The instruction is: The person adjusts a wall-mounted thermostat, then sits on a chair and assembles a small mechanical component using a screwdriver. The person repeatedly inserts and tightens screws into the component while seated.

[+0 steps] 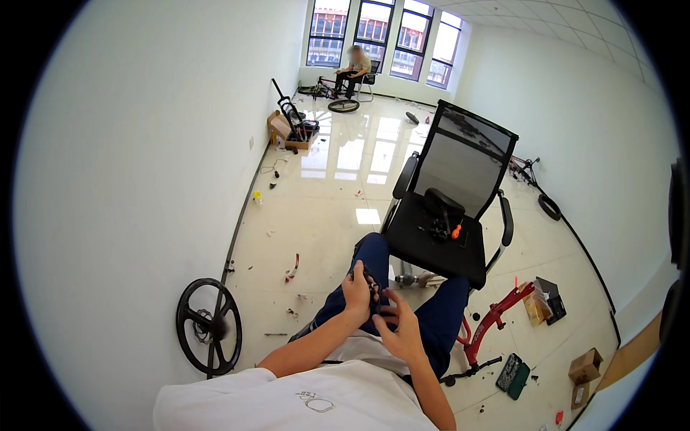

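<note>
My left hand (356, 293) is closed around a small black part (372, 281) above my lap; its exact kind is hard to make out. From the other side, the curled fingers of my right hand (402, 329) meet the same part, with the thumb below. Just ahead of my knees stands a black mesh-backed office chair (463, 169). On its seat lie a black bicycle saddle (444, 203), an orange-handled screwdriver (456, 231) and several small dark parts (437, 228).
A black spoked wheel (188, 314) leans by the left wall. On the right are a red bicycle frame (496, 316), a green case (512, 377) and cardboard boxes (585, 366). Small parts litter the tiles. Far back, another person (356, 68) sits near a loose wheel (343, 106).
</note>
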Demonstrator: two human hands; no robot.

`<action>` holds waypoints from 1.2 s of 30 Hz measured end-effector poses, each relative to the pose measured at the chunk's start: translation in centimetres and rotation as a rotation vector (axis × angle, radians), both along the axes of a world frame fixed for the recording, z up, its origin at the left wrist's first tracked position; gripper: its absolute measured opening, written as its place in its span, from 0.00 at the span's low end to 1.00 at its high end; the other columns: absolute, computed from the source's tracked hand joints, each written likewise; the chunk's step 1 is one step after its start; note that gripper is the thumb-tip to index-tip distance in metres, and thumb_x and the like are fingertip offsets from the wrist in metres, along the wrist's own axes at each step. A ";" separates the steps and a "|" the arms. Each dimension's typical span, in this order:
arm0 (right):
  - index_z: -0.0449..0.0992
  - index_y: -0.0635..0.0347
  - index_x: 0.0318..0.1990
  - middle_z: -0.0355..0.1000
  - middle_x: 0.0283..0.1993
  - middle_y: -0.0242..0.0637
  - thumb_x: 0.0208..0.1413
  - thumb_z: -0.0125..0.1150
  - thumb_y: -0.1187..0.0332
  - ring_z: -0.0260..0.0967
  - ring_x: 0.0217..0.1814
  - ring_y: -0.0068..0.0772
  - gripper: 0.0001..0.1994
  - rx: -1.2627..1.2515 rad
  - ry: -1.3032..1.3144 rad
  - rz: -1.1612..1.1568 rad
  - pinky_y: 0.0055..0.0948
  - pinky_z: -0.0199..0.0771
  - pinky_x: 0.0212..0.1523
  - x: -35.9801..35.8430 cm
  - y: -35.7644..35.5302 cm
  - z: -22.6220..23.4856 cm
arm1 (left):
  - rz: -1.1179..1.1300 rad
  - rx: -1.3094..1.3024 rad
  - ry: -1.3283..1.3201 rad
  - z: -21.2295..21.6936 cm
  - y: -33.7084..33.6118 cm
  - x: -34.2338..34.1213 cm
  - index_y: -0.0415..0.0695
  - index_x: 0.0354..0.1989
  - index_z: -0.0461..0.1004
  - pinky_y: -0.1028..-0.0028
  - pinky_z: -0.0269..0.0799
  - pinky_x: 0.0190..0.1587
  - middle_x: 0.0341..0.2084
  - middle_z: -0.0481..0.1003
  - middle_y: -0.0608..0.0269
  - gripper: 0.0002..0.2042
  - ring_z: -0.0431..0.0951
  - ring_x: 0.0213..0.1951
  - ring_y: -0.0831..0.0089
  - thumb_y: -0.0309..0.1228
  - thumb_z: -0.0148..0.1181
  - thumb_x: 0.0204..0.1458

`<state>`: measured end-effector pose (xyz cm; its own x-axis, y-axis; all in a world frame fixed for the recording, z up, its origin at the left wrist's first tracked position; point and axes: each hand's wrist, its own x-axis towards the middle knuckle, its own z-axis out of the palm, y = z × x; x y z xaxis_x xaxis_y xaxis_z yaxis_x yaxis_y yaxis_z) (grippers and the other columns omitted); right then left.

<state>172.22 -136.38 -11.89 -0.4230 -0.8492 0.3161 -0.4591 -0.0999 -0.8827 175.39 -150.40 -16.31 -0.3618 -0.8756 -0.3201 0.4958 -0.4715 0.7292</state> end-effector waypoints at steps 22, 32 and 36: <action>0.69 0.65 0.34 0.51 0.16 0.22 0.67 0.46 0.65 0.49 0.15 0.15 0.13 0.161 -0.738 0.111 0.20 0.49 0.17 -3.9 -1.4 -3.4 | 0.237 -0.704 -0.268 -2.1 0.5 -1.3 0.44 0.21 0.61 0.78 0.60 0.14 0.12 0.63 0.69 0.19 0.64 0.11 0.81 0.40 0.51 0.62; 0.62 0.62 0.15 0.56 0.12 0.27 0.65 0.48 0.51 0.51 0.15 0.17 0.29 0.100 -0.245 -0.277 0.28 0.49 0.16 -4.8 -2.9 -6.1 | 0.186 -0.894 -0.202 -1.2 1.9 -1.5 0.39 0.21 0.59 0.73 0.54 0.20 0.13 0.56 0.64 0.18 0.56 0.18 0.78 0.34 0.56 0.59; 0.63 0.68 0.17 0.54 0.11 0.34 0.66 0.48 0.54 0.51 0.16 0.18 0.28 0.070 -0.163 -0.352 0.31 0.51 0.17 -4.1 -2.8 -6.5 | 0.103 -0.805 -0.200 -0.1 2.2 -1.3 0.37 0.20 0.58 0.70 0.52 0.22 0.13 0.53 0.61 0.20 0.51 0.20 0.76 0.35 0.57 0.59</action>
<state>168.11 -139.14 -18.40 -0.7323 -0.6602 0.1670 -0.3077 0.1019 -0.9460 174.08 -148.20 -16.45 -0.2701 -0.8897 0.3679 0.3336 0.2720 0.9026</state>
